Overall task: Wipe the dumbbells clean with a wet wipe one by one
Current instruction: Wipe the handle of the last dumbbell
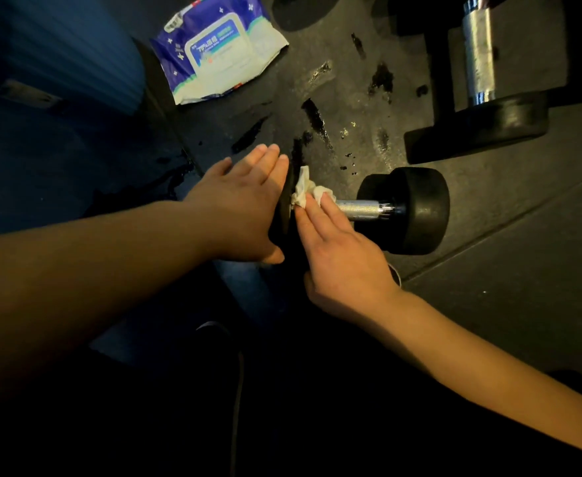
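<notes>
Dumbbell (416,210) lies on its side on the rubber floor (523,287), mid-frame. Right hand (341,263) presses the crumpled wet wipe (304,191) with straight fingers where the chrome handle (361,208) meets the left head. Left hand (244,208) lies flat, fingers extended, against that head's outer face. Wet streaks (315,118) lie just beyond, wipe pack (217,53) farther left, second dumbbell (478,63) far right.

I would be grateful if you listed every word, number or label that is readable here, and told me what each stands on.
"75%": large print on the flap label of the wipe pack; the last digit is not sharp.
Characters right after it: too blurred to read.
Small print elsewhere on the pack: too small to read.
Near dumbbell and far dumbbell: no readable markings.
</notes>
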A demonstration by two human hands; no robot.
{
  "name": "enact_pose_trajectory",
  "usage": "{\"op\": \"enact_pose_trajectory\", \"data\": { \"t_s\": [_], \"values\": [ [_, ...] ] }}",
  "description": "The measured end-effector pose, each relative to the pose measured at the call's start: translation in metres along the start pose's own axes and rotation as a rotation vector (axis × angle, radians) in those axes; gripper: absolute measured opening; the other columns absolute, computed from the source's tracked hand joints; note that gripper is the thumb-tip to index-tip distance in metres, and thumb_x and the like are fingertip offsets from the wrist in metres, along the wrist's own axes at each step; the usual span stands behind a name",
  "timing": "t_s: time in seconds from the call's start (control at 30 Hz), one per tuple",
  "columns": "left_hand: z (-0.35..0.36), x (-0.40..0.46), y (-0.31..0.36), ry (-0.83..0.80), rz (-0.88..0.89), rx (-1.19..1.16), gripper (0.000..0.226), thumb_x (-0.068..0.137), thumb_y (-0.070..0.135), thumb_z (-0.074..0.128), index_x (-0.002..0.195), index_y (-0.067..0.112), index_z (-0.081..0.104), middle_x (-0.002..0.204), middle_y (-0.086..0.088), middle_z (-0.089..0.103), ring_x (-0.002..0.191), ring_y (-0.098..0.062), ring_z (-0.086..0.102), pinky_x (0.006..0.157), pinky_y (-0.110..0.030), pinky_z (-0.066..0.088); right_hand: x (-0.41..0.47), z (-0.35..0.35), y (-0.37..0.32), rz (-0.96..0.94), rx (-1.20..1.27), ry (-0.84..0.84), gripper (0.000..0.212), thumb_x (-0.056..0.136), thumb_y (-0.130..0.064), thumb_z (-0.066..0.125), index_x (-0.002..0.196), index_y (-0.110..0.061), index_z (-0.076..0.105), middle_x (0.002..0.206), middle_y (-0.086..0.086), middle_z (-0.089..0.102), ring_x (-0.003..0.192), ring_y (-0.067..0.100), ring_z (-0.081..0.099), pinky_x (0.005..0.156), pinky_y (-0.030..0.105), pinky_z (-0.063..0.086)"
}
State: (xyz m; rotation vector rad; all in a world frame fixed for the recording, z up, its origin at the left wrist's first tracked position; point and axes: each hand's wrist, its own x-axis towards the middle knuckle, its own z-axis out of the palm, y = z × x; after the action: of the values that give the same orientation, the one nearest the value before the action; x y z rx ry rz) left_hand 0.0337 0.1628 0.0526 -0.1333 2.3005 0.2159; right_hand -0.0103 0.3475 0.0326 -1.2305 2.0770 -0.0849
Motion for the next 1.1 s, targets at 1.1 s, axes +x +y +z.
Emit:
{"op": "enact_pose_trajectory", "data": {
  "t_s": [1.1],
  "values": [
    [-0.035,0.023,-0.015,0.189,-0.067,0.018,0.121,0.076,0.064,0.062,0.155,0.014,-0.014,0.165,-0.009,-0.013,0.152,-0.021,-0.01,0.123,-0.048,0.008,0.056,-0.022,0.007,0.08,0.014,0.213,0.089,0.081,-0.027,0.063,0.157,-0.007,0.021,0.167,0.008,0.013,0.155,0.025,0.002,0.11,0.04,0.04]
  ]
}}
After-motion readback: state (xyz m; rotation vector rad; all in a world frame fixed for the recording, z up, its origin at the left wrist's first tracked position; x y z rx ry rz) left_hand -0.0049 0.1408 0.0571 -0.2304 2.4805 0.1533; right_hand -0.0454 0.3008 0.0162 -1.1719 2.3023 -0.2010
